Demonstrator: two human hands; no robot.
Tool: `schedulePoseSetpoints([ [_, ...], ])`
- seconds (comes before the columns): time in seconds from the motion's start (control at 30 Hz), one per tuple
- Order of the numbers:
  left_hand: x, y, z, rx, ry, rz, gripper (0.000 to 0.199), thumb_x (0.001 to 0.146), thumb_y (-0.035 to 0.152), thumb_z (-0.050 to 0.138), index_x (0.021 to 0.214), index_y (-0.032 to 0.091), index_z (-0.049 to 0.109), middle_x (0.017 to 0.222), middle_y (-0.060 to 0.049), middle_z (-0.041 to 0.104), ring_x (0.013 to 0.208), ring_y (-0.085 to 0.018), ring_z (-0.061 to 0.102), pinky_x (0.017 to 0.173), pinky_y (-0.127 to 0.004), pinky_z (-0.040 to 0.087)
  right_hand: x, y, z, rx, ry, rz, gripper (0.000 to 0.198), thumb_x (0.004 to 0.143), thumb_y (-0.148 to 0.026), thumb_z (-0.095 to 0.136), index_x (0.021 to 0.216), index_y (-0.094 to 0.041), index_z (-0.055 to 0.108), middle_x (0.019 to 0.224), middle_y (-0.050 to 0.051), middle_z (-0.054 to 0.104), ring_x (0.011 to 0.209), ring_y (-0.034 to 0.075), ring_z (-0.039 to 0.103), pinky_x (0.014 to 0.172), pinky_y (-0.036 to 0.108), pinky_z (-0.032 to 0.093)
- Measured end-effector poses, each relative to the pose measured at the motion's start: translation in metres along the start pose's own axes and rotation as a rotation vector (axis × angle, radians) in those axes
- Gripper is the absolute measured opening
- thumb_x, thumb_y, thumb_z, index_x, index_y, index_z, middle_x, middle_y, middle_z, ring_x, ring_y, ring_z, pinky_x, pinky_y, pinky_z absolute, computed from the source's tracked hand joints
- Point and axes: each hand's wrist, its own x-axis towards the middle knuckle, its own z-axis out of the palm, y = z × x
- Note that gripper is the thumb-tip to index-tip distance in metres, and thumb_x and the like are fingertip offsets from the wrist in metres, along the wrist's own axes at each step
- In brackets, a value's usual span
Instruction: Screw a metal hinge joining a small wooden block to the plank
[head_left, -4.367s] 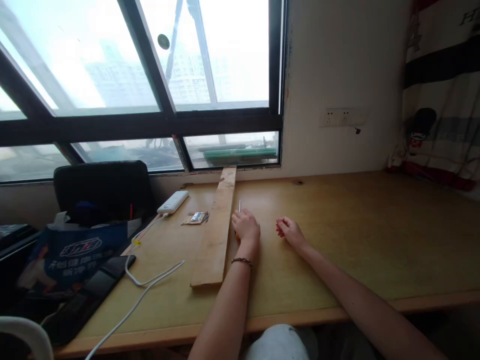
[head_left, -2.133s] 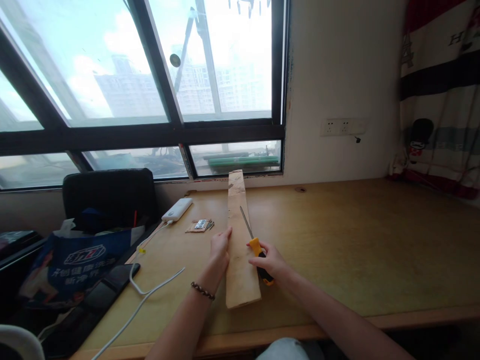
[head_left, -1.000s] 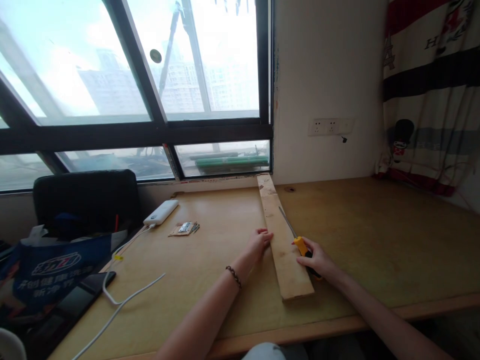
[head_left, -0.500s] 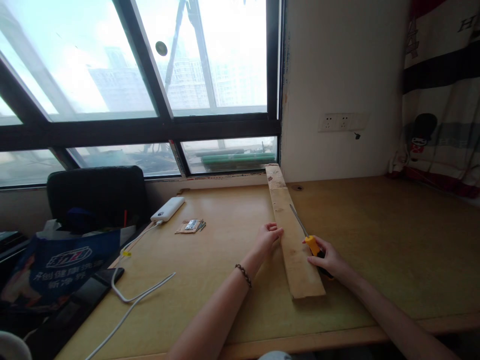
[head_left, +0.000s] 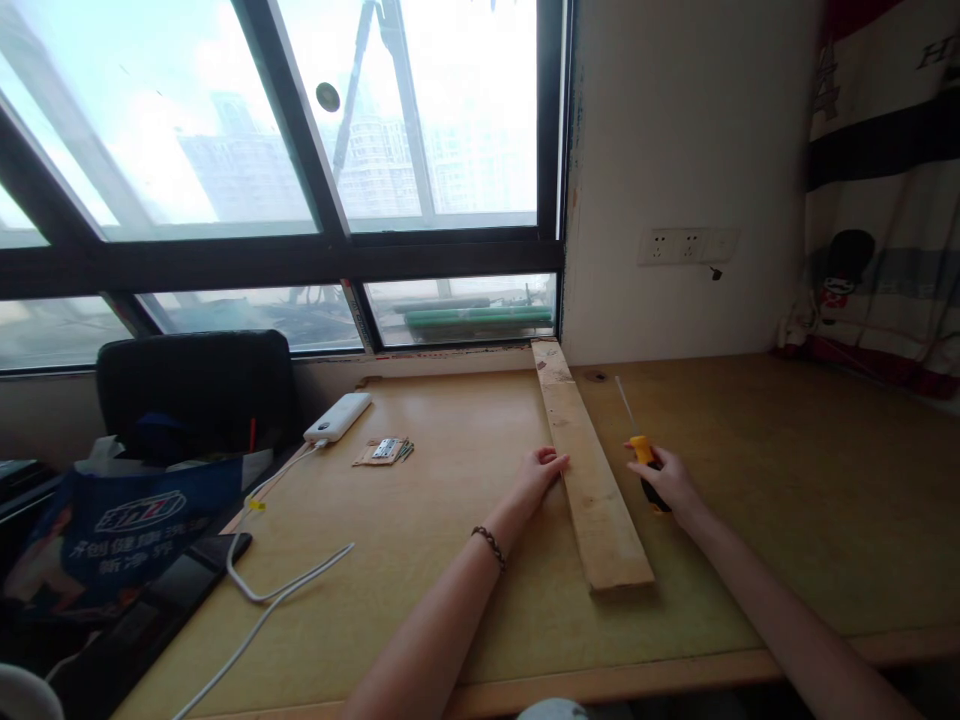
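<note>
A long, pale wooden board (head_left: pixel 581 440) lies on the table, running from near the window towards me. My left hand (head_left: pixel 538 480) is at its left edge, fingers curled and fingertips against the wood. To the right of the board, my right hand (head_left: pixel 671 485) is closed around the yellow and black handle of a screwdriver (head_left: pixel 640 450). Its thin shaft points up and away from me, apart from the board. Left of the board, a small silvery hinge (head_left: pixel 385 449) rests on a scrap of brown paper, with several screws (head_left: pixel 406 452) beside it.
A white power bank (head_left: pixel 337 418) with a white cable (head_left: pixel 289 588) sits at the left of the wooden table (head_left: pixel 787 500). Beyond that edge are a black chair (head_left: pixel 195 385) and a blue bag (head_left: pixel 142 520). The window and a wall with sockets (head_left: pixel 686 246) border the table's back.
My right hand has moved the screwdriver rightwards and away from over the board. The board's far end sits slightly lower in view. My left hand has barely moved.
</note>
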Motion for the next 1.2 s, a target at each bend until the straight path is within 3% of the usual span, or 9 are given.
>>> schedulePoseSetpoints([
  [0.07,0.002,-0.002,-0.001,0.057,0.028,0.021,0.031,0.063,0.033,0.068,0.085,0.012,0.060,0.090,-0.012,0.065,0.075,-0.017,0.062,0.071,-0.028,0.048,0.020,0.003,0.002,-0.178,0.134,0.044,0.043,0.066,-0.039,0.052,0.097,-0.012,0.062,0.077,0.008,0.065,0.072,0.022,0.059,0.062,0.030,0.042],
  [0.17,0.001,0.000,-0.005,0.167,0.100,0.086,0.030,0.065,0.036,0.065,0.084,0.013,0.061,0.088,-0.011,0.066,0.077,-0.017,0.061,0.071,-0.027,0.047,0.041,0.009,0.005,-0.395,0.184,0.019,0.042,0.066,-0.040,0.051,0.094,-0.011,0.063,0.080,0.011,0.065,0.073,0.023,0.059,0.064,0.030,0.041],
  [0.33,-0.015,0.019,-0.015,0.404,0.174,0.225,0.023,0.069,0.036,0.060,0.079,0.016,0.062,0.073,-0.007,0.066,0.067,-0.015,0.061,0.061,-0.023,0.044,0.039,0.020,0.001,-0.598,0.169,-0.007,0.046,0.066,-0.036,0.053,0.106,-0.015,0.059,0.087,0.012,0.066,0.079,0.024,0.060,0.062,0.029,0.040],
  [0.47,-0.028,0.044,-0.027,0.809,0.220,0.306,0.027,0.078,0.037,0.046,0.072,0.016,0.060,0.061,-0.004,0.062,0.050,-0.011,0.054,0.050,-0.021,0.037,0.030,0.018,-0.007,-0.760,0.129,0.046,0.042,0.067,-0.037,0.051,0.105,-0.022,0.061,0.087,0.010,0.066,0.075,0.024,0.060,0.057,0.028,0.038],
  [0.6,-0.036,0.071,-0.064,1.434,0.444,0.403,0.036,0.082,0.042,0.036,0.068,0.017,0.059,0.065,-0.006,0.061,0.062,-0.015,0.055,0.058,-0.025,0.035,0.028,0.012,-0.010,-0.895,0.095,0.079,0.041,0.069,-0.039,0.049,0.104,-0.024,0.062,0.091,0.010,0.063,0.076,0.023,0.059,0.055,0.027,0.036],
  [0.7,-0.044,0.088,-0.110,1.704,0.594,0.377,0.040,0.084,0.040,0.030,0.070,0.017,0.059,0.072,-0.009,0.061,0.073,-0.019,0.055,0.064,-0.027,0.036,0.027,0.009,-0.008,-0.922,0.041,0.110,0.039,0.069,-0.038,0.048,0.102,-0.025,0.063,0.089,0.009,0.064,0.075,0.022,0.059,0.053,0.026,0.035],
  [0.93,-0.051,0.095,-0.214,1.783,0.907,0.276,0.041,0.080,0.040,0.037,0.107,0.014,0.053,0.107,-0.012,0.055,0.105,-0.023,0.044,0.090,-0.032,0.031,0.026,0.009,-0.003,-0.994,0.010,0.096,0.036,0.071,-0.040,0.046,0.096,-0.024,0.065,0.090,0.009,0.063,0.076,0.024,0.059,0.050,0.027,0.033],
  [1.07,-0.047,0.089,-0.236,1.738,0.893,0.090,0.055,0.075,0.053,0.041,0.120,0.021,0.045,0.125,-0.011,0.043,0.117,-0.028,0.032,0.093,-0.042,0.028,0.026,0.010,-0.003,-0.996,0.001,0.077,0.036,0.071,-0.043,0.046,0.095,-0.024,0.065,0.090,0.008,0.063,0.076,0.022,0.059,0.049,0.026,0.032],
  [1.2,-0.046,0.088,-0.236,1.734,0.776,0.002,0.045,0.078,0.053,0.035,0.117,0.033,0.047,0.127,-0.005,0.043,0.116,-0.027,0.032,0.091,-0.046,0.027,0.026,0.009,-0.003,-0.992,-0.001,0.053,0.037,0.071,-0.044,0.046,0.096,-0.024,0.064,0.091,0.007,0.063,0.075,0.021,0.058,0.048,0.025,0.030],
])
